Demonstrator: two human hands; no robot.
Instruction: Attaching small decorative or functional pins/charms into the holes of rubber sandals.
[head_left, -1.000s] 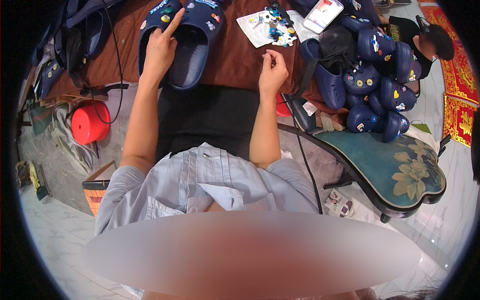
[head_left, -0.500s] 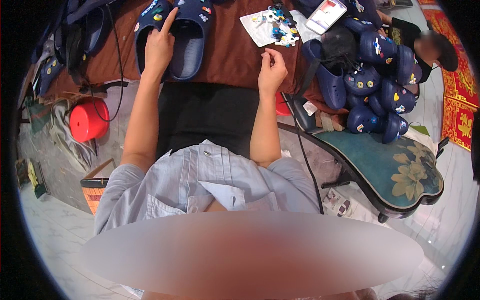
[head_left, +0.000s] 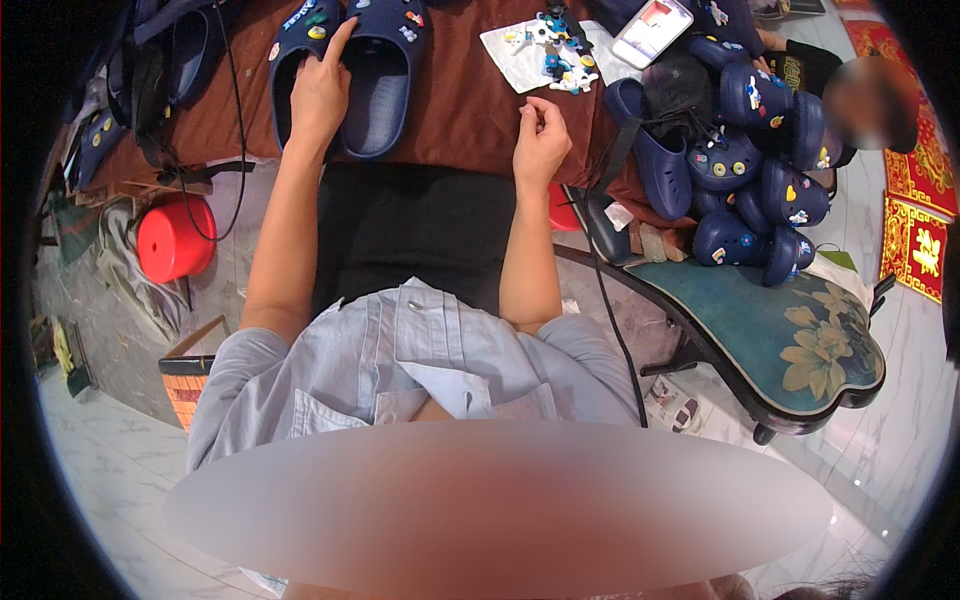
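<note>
Two dark blue clogs lie side by side in front of me, a left clog (head_left: 284, 100) and a right clog (head_left: 376, 90), with small colourful charms on their uppers. My left hand (head_left: 320, 95) is at the left clog's opening. Its index finger stretches over the upper toward the right clog, while the other fingers curl at the opening's edge and are partly hidden. Above the table's near edge, apart from the clogs, my right hand (head_left: 543, 145) is closed with thumb and fingertips together; whatever it may hold is too small to make out. Loose charms (head_left: 565, 60) lie beyond it.
The charms rest on a white sheet (head_left: 505, 70) beside a phone (head_left: 653, 32). Decorated clogs (head_left: 725, 165) are piled at the right, near another person's dark sleeve (head_left: 805, 75). A black cable (head_left: 236, 100) hangs at left; a red stool (head_left: 177, 240) and a green cushioned chair (head_left: 755, 320) stand below.
Both of my hands and the clogs stay nearly in place. At the far right, the other person's head has shifted slightly.
</note>
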